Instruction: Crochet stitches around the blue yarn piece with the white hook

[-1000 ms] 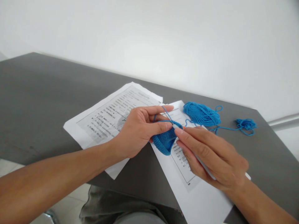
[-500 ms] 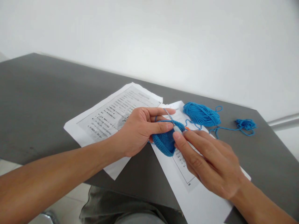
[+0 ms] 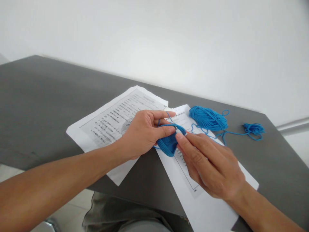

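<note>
Since the earlier frame the right hand (image 3: 212, 164) has shifted a little toward nine o'clock, nearer the left, and the lower edge of the blue piece (image 3: 169, 145) has risen slightly. Its thumb and forefinger pinch the pale hook (image 3: 178, 131), which meets the piece's upper rim and points to about eleven o'clock. The left hand (image 3: 145, 132) pinches that rim between thumb and fingers, its forefinger stretched toward three o'clock with a strand (image 3: 170, 119) looped over it; its lower fingers are partly hidden.

The piece, curved like a shallow cup, hangs between the hands, above the right sheet (image 3: 210, 206), which runs toward five o'clock. From the piece, the left sheet (image 3: 113, 112) lies at ten, the skein (image 3: 208, 118) at two and a small bundle (image 3: 254, 128) near three, all on the grey desk (image 3: 48, 103). The white wall (image 3: 145, 38) stands at twelve.
</note>
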A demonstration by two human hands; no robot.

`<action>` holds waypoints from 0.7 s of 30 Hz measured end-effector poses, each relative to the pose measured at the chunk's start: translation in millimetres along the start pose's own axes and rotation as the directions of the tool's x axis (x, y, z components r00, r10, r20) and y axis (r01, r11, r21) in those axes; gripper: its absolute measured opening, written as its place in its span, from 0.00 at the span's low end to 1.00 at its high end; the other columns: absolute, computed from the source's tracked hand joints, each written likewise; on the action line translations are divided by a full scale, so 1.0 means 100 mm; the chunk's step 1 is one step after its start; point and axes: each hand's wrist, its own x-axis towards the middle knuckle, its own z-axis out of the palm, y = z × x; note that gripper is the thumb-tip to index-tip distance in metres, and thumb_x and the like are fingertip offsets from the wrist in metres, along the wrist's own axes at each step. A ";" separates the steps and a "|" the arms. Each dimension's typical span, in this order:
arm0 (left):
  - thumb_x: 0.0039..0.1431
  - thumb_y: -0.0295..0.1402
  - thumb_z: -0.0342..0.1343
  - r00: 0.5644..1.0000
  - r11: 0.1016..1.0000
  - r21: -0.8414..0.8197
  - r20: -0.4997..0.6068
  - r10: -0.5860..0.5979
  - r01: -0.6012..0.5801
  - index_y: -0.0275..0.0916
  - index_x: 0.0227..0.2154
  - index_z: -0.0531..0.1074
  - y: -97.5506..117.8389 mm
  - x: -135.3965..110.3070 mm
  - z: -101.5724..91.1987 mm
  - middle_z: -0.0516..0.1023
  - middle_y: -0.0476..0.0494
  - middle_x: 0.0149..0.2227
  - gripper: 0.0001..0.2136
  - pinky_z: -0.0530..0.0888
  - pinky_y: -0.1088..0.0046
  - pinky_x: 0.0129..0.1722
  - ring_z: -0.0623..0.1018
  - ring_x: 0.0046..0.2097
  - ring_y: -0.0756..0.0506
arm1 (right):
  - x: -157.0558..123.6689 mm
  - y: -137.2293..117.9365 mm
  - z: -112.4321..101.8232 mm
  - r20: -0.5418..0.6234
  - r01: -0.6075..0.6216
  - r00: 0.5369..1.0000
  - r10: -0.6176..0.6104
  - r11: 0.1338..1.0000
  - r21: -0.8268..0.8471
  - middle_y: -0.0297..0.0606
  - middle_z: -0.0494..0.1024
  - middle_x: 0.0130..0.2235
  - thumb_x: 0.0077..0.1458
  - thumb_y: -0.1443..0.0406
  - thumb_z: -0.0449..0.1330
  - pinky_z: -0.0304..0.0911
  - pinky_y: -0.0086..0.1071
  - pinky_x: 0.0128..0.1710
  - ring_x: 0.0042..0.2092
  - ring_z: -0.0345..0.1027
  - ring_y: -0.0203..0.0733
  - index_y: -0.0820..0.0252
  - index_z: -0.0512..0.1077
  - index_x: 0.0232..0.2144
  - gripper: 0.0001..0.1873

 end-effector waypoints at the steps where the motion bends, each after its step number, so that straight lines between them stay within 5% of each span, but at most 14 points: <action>1: 0.47 0.28 0.78 1.000 1.000 0.020 -0.011 0.011 -0.011 0.33 0.55 0.83 0.00 0.01 0.00 0.87 0.44 0.34 0.29 0.67 0.77 0.23 0.76 0.26 0.52 | 0.00 0.00 -0.01 -0.004 -0.020 1.000 0.020 1.000 0.004 0.50 0.86 0.41 0.65 0.77 0.62 0.82 0.38 0.36 0.40 0.82 0.48 0.71 0.78 0.54 0.16; 6: 0.49 0.27 0.76 0.994 0.989 0.117 -0.041 0.099 -0.094 0.32 0.54 0.84 0.02 0.05 -0.05 0.88 0.42 0.35 0.27 0.77 0.73 0.31 0.83 0.31 0.48 | 0.01 0.01 -0.11 0.003 -0.087 0.996 0.086 0.996 0.021 0.44 0.88 0.42 0.63 0.78 0.65 0.83 0.35 0.34 0.40 0.84 0.46 0.61 0.80 0.54 0.19; 12: 0.51 0.28 0.74 0.986 0.957 0.247 -0.032 0.166 -0.153 0.31 0.53 0.85 0.02 0.08 -0.11 0.89 0.40 0.35 0.24 0.78 0.73 0.32 0.85 0.34 0.46 | 0.04 0.11 -0.15 0.021 -0.021 1.000 0.020 0.998 0.064 0.41 0.88 0.40 0.64 0.77 0.65 0.81 0.34 0.31 0.36 0.83 0.44 0.61 0.80 0.52 0.16; 21: 0.51 0.29 0.77 0.977 0.970 0.123 -0.026 0.214 -0.209 0.35 0.47 0.87 0.01 0.06 -0.09 0.91 0.40 0.41 0.19 0.83 0.72 0.41 0.88 0.39 0.44 | 0.09 0.13 -0.21 -0.001 -0.035 0.999 0.035 0.995 0.089 0.43 0.88 0.39 0.65 0.78 0.64 0.83 0.35 0.33 0.37 0.84 0.44 0.62 0.80 0.49 0.13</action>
